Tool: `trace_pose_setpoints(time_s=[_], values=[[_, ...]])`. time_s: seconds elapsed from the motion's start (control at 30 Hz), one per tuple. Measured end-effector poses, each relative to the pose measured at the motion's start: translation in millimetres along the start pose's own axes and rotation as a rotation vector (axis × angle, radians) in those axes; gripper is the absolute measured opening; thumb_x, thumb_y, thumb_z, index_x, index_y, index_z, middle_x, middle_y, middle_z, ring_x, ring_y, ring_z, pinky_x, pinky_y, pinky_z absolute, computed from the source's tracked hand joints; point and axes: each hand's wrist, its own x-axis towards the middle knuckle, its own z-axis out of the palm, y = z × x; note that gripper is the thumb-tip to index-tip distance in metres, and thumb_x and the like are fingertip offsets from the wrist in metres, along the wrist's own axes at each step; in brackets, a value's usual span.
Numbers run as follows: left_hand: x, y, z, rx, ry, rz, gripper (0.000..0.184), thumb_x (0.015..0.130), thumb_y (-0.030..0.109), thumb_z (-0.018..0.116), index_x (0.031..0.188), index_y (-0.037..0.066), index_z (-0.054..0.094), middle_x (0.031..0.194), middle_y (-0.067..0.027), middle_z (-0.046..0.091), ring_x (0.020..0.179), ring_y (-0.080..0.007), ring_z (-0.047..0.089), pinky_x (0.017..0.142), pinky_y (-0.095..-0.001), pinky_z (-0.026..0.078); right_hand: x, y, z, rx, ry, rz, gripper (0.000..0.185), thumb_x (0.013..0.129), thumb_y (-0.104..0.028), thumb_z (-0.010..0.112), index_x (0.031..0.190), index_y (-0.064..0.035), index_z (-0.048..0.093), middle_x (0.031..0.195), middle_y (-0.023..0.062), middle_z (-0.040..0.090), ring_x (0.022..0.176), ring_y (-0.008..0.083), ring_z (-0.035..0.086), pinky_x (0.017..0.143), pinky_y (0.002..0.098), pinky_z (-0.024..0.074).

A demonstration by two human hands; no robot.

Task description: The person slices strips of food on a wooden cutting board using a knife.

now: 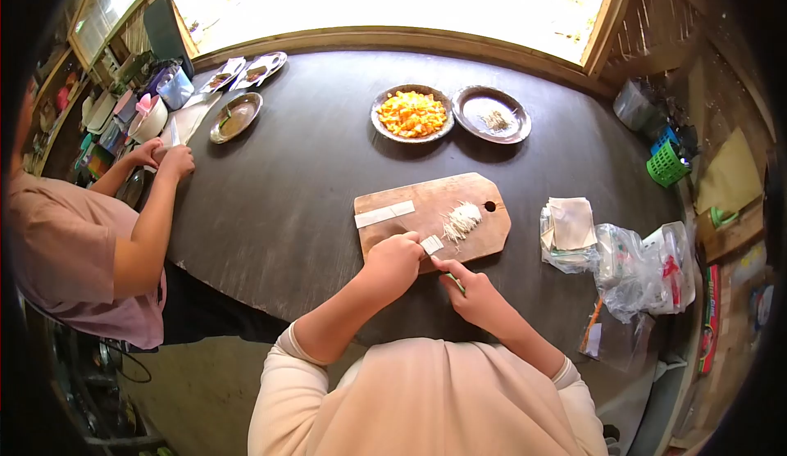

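Observation:
On the wooden cutting board (pixel 484 239), my left hand (pixel 395 261) is closed, its fingertips pressing a short stack of white strips (pixel 432 245). My right hand (pixel 479 296) wraps round the green handle of a knife (pixel 456 283); its blade lies close to the stack, mostly hidden by my fingers. Just beyond it sits a loose pile of thin white shreds (pixel 463 220). A longer flat white strip (pixel 385 213) rests on the board's left part.
Beyond the board stand a plate of orange diced pieces (pixel 411 115) and a plate with a few shreds (pixel 494 120). Square pale sheets (pixel 571 223) and plastic bags (pixel 631 263) lie right. At left, another person (pixel 82 243) holds a knife near a small plate (pixel 236 117).

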Motion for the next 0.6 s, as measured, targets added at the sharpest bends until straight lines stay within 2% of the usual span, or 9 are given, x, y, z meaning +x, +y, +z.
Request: trace_pose_setpoints(time_s=[0.07,0.1,0.17,0.3,0.4,0.5,0.57,0.6], values=[[1,-1,-1,0.011,0.006,-0.002,0.018,0.084,0.01,0.058,0.085,0.006,0.076,0.091,-0.0084,0.065,0.092,-0.0275,0.066,0.082,-0.0382,0.054,2,7,2,0.045,0.042,-0.121,0.037,0.1,-0.013,0.053,0.137,-0.0113,0.054,0.075,0.0105,0.068,0.056,0.0106,0.052,0.057,0.03,0.0455],[0,-3,0,-0.013,0.022,0.01,0.018,0.084,0.01,0.058,0.085,0.006,0.076,0.092,-0.0084,0.066,0.092,-0.0275,0.066,0.082,-0.038,0.054,0,1,-2,0.042,0.042,-0.13,0.037,0.1,-0.013,0.053,0.137,-0.0113,0.054,0.075,0.0105,0.068,0.056,0.0106,0.052,0.057,0.03,0.0455],[0,-5,2,-0.038,0.049,0.013,0.018,0.084,0.01,0.058,0.085,0.006,0.076,0.092,-0.0084,0.066,0.092,-0.0274,0.066,0.082,-0.0379,0.054,-8,-15,-13,0.062,-0.069,0.11,0.034,0.099,-0.014,0.054,0.133,-0.0097,0.055,0.102,0.0246,0.069,0.088,0.0404,0.069,0.077,0.0376,0.0519],[1,-4,1,-0.041,0.033,0.009,0.017,0.083,0.009,0.058,0.085,0.006,0.075,0.092,-0.0087,0.066,0.091,-0.0276,0.066,0.083,-0.0378,0.054,-10,-19,-15,0.081,-0.083,0.133,0.035,0.099,-0.015,0.054,0.134,-0.0098,0.055,0.107,0.0227,0.07,0.091,0.0402,0.069,0.08,0.0374,0.0515],[1,-4,2,-0.055,0.04,0.0,0.017,0.083,0.009,0.059,0.085,0.006,0.076,0.091,-0.0087,0.066,0.091,-0.0276,0.066,0.083,-0.0378,0.054,-6,-15,-9,0.093,-0.079,0.145,0.035,0.099,-0.015,0.055,0.133,-0.0108,0.055,0.101,0.0242,0.069,0.087,0.0395,0.069,0.078,0.0375,0.0517],[-1,-2,1,-0.049,0.015,0.002,0.016,0.083,0.009,0.059,0.085,0.006,0.075,0.092,-0.0084,0.065,0.091,-0.0279,0.065,0.083,-0.0382,0.054,0,0,4,-0.002,-0.007,0.061,0.035,0.099,-0.016,0.055,0.134,-0.012,0.056,0.095,0.0256,0.068,0.081,0.0369,0.069,0.074,0.0373,0.0517],[-1,-1,-2,-0.02,-0.007,0.001,0.016,0.084,0.009,0.06,0.086,0.006,0.075,0.093,-0.0082,0.064,0.092,-0.0281,0.065,0.083,-0.0384,0.053,4,10,8,0.044,0.057,-0.101,0.036,0.102,-0.015,0.052,0.138,-0.0149,0.055,0.056,-0.0019,0.047,0.048,0.0044,0.041,0.048,0.0248,0.035],[-4,0,-1,-0.009,0.005,0.024,0.016,0.085,0.01,0.059,0.086,0.005,0.074,0.095,-0.0087,0.063,0.093,-0.0286,0.064,0.084,-0.0387,0.053,2,5,3,0.042,0.058,-0.109,0.036,0.102,-0.015,0.052,0.138,-0.0149,0.055,0.056,-0.0019,0.047,0.048,0.0044,0.041,0.048,0.0248,0.035]])
